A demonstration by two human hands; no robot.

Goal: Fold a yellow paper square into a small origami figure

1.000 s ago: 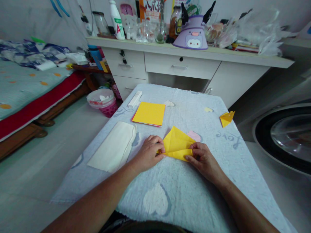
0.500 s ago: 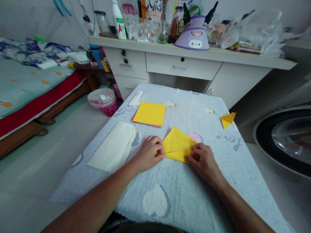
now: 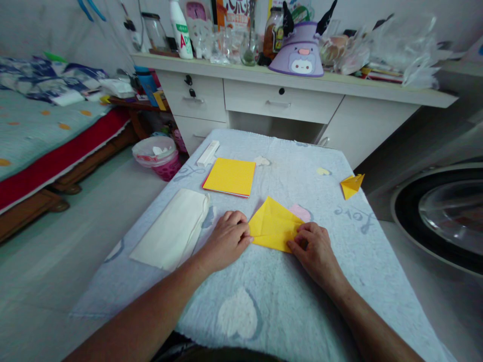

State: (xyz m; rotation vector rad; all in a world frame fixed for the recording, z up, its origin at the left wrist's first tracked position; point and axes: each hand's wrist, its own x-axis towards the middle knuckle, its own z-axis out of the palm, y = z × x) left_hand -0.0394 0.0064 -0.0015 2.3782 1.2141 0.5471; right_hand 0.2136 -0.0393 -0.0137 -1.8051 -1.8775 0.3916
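A creased sheet of yellow origami paper (image 3: 274, 225) lies on the cloth-covered table, partly folded, with one corner pointing away from me. My left hand (image 3: 231, 235) is closed at its left corner, thumb and fingers pinching the edge. At the right corner, my right hand (image 3: 314, 246) pinches the paper between thumb and fingers. Beyond the left hand sits a stack of square paper (image 3: 230, 177), yellow on top with red and white edges beneath. A small folded yellow paper piece (image 3: 352, 186) stands near the table's right edge.
A white folded cloth or paper packet (image 3: 173, 229) lies left of my hands. Behind it is a small white box (image 3: 208, 153). A cluttered white desk (image 3: 283, 103) borders the far side, a pink bin (image 3: 166, 163) the left, a round-doored machine (image 3: 445, 216) the right.
My left hand has shifted slightly at the left corner, its fingertips drawn a little outward. The right hand keeps its hold. The whole view has moved slightly.
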